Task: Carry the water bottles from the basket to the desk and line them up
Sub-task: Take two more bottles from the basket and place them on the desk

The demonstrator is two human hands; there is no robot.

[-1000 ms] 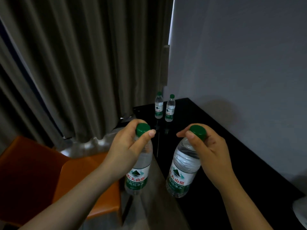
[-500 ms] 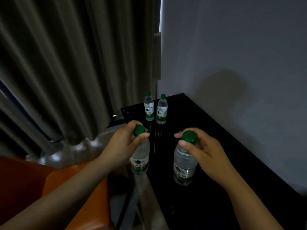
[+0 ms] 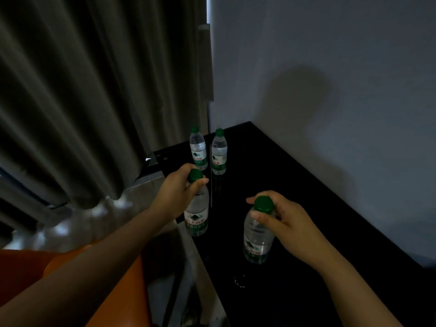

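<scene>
You carry two full water bottles by their necks: one bottle (image 3: 196, 210) hangs at the black desk's (image 3: 295, 185) near-left edge, your left hand (image 3: 175, 188) clamped under its green cap; the other (image 3: 257, 234), pinched the same way by your right hand (image 3: 286, 224), hovers over the desktop. They look heavy and slick, so grip the ribbed neck firmly. Two placed bottles (image 3: 208, 149) stand side by side near the curtain (image 3: 94, 90).

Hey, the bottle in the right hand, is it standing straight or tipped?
Tipped slightly. The bottle in the right hand leans, its green cap further right than its base; whether it touches the desk is unclear.
</scene>
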